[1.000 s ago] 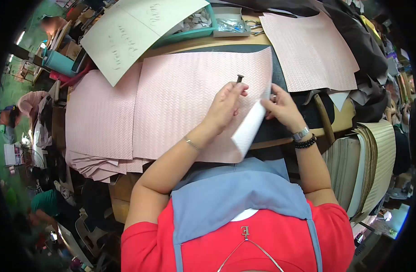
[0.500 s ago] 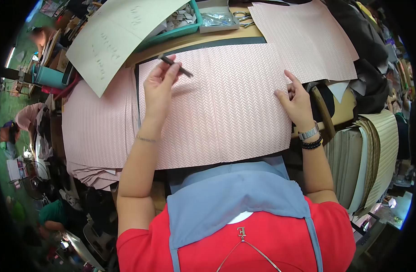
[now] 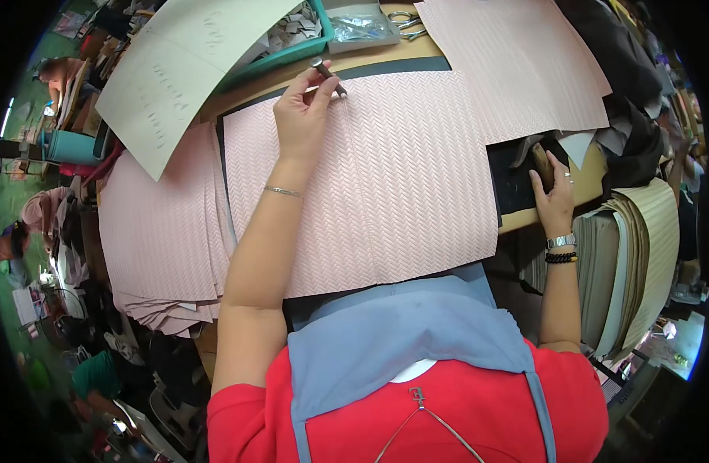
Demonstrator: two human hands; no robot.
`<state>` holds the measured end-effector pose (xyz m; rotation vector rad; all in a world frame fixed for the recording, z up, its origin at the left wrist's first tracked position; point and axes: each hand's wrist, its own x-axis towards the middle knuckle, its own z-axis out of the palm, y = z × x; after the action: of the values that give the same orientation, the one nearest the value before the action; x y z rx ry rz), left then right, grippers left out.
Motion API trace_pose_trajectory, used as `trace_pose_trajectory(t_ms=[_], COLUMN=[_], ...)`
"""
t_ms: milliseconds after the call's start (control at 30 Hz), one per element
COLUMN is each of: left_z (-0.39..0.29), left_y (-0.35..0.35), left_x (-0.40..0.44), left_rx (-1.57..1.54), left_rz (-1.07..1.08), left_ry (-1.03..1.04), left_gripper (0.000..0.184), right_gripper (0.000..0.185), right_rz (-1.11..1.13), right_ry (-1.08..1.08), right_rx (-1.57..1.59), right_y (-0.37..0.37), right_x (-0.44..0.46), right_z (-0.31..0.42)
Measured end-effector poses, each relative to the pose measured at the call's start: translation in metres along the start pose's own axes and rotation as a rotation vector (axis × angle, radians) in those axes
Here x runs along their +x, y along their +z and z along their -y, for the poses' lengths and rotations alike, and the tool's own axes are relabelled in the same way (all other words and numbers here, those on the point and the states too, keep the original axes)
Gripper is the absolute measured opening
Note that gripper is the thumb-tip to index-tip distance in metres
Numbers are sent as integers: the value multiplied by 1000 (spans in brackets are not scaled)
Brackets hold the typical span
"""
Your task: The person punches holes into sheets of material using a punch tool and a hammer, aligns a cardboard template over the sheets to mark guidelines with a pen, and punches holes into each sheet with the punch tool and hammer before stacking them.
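Observation:
A pale pink sheet (image 3: 416,170) with an embossed zigzag pattern lies in front of me, a line running down its middle. My left hand (image 3: 304,116) pinches a short dark metal punch (image 3: 320,69), tilted, its tip at or just over the sheet near the top of that line. To the right of the sheet, my right hand (image 3: 555,197) is closed around the wooden handle of a hammer (image 3: 543,160). The hammer's dark head is hard to make out against the black mat (image 3: 512,185) under it.
Stacked pink sheets lie at left (image 3: 161,224) and upper right (image 3: 532,69). A pale sheet with handwriting (image 3: 184,69) overlaps a teal tray (image 3: 327,27) of scraps. Scissors (image 3: 408,23) lie at the back. Sheet bundles (image 3: 601,278) stand at right. People work at far left.
My left hand has moved right with the punch, to the sheet's middle line. My right hand has left the sheet's right edge and taken hold of the hammer handle. The sheet has tilted slightly.

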<state>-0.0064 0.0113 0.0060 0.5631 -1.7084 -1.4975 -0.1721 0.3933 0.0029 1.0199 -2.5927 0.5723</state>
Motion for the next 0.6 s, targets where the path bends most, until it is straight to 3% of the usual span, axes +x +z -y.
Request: trace_pose_trajectory(t_ms=[600], left_z=[5], left_y=[0], left_x=[-2], left_rx=[66], left_rz=[96], left_ry=[35], left_gripper=[28], right_gripper=[41], right_rz=[69], right_ry=[55], right_rx=[-68], right_y=[-3], right_x=[-2], right_z=[-6])
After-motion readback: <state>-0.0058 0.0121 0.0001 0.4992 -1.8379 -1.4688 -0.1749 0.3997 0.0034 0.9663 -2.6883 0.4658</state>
